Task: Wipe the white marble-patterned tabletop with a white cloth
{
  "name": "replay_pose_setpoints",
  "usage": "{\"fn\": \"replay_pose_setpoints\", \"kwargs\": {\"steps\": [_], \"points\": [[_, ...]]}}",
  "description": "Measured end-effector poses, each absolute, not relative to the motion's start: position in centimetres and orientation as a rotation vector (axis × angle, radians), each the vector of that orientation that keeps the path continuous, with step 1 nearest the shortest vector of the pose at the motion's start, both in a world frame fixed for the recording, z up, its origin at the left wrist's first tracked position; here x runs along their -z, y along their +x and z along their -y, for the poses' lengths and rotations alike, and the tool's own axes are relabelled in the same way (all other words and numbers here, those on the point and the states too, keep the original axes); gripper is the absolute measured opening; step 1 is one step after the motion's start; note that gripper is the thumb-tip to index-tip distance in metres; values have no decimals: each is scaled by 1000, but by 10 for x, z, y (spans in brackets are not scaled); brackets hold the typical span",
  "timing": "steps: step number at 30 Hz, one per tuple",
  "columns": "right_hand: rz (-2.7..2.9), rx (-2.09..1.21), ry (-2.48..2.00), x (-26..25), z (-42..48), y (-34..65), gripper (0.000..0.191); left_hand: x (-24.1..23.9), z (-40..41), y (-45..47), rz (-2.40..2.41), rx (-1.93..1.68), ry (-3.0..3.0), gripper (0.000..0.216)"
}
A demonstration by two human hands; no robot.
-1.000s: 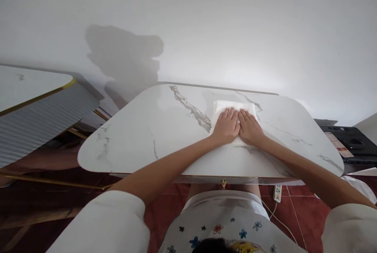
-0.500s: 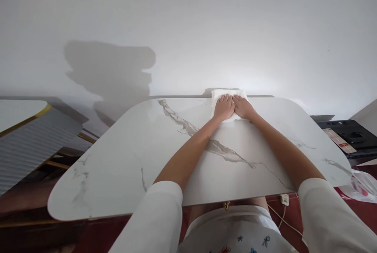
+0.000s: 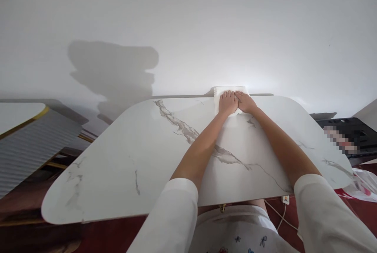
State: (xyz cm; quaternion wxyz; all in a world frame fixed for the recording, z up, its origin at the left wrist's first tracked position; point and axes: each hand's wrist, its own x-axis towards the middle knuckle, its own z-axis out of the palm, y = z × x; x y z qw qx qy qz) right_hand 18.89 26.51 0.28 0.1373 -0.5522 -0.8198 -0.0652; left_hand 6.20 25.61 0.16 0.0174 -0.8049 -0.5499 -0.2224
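A folded white cloth [image 3: 217, 96] lies at the far edge of a white marble-patterned table [image 3: 112, 158], its back part reaching past the edge against the wall. My left hand [image 3: 228, 103] rests flat on the cloth with fingers stretched forward. Beside it, touching, my right hand [image 3: 246, 102] also lies flat on the cloth, its fingers angled toward the left hand. Both palms press down from above and cover the middle of the cloth.
A pale wall [image 3: 188, 29] rises right behind the table. At left stands a ribbed grey cabinet [image 3: 38, 147] with gold trim. On the right are a black appliance [image 3: 365, 135] and a clear plastic bag [image 3: 363, 184]. A white cable [image 3: 281, 217] hangs below the table's near edge.
Both hands and the cloth have slid slightly right and forward, so the cloth sits closer against the wall. The view has shifted a little.
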Motion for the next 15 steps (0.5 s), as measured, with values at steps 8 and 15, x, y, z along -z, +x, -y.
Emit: {"fn": "replay_pose_setpoints", "kwargs": {"steps": [8, 15], "points": [[2348, 234, -1689, -9, -255, 191, 54, -3, -251, 65, 1642, 748, -2544, 49], [2367, 245, -1737, -8, -219, 183, 54, 1, -227, 50, 1565, 733, -2637, 51]]}}
